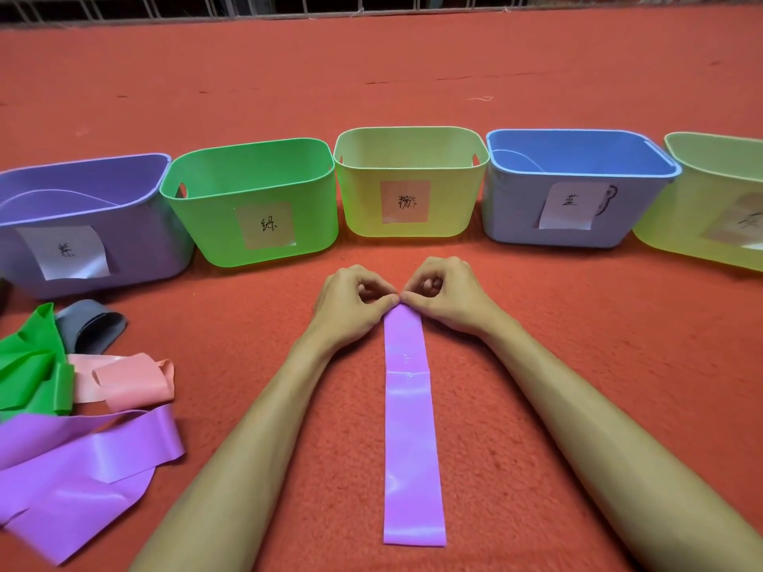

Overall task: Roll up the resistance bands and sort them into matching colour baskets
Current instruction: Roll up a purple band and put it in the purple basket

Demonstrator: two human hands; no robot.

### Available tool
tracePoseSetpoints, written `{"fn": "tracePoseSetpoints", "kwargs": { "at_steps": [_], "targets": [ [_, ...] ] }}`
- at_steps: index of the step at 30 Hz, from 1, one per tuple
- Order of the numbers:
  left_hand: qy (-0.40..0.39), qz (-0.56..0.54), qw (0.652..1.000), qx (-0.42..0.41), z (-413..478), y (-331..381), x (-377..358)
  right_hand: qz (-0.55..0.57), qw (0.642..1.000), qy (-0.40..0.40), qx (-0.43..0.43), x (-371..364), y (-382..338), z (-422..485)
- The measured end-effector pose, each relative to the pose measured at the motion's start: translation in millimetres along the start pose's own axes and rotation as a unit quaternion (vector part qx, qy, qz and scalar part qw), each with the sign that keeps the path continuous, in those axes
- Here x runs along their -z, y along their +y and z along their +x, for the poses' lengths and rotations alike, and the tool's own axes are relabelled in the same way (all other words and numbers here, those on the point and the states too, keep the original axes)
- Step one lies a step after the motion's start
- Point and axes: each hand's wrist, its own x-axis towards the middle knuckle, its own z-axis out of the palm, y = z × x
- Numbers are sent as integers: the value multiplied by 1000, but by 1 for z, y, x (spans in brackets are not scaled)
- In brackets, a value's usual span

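Red carpet; purple band (411, 427) lies lengthwise, far end pinched by left hand (351, 299) & right hand (444, 295).

A red, fuzzy carpet (413, 68) is seen spread across the whole view, its pile looking coarser in the foreground. Along its far edge a white wire grid (264, 4) is set upright, and the dim shapes behind it cannot be made out. A pale loose thread (481, 98) is seen lying on the carpet toward the far right, and a few thin dark marks (375, 82) are scattered near it. A dark object (2, 291) is cut off by the left edge.
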Motion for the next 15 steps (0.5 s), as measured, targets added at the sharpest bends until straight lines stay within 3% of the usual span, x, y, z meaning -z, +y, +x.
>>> {"fn": "tracePoseSetpoints", "kwargs": {
  "at_steps": [15],
  "targets": [
    [-17, -21, 1000, -7, -5, 2, 4, -6, 999, -23, 22, 3, -1, -2]
  ]
}}
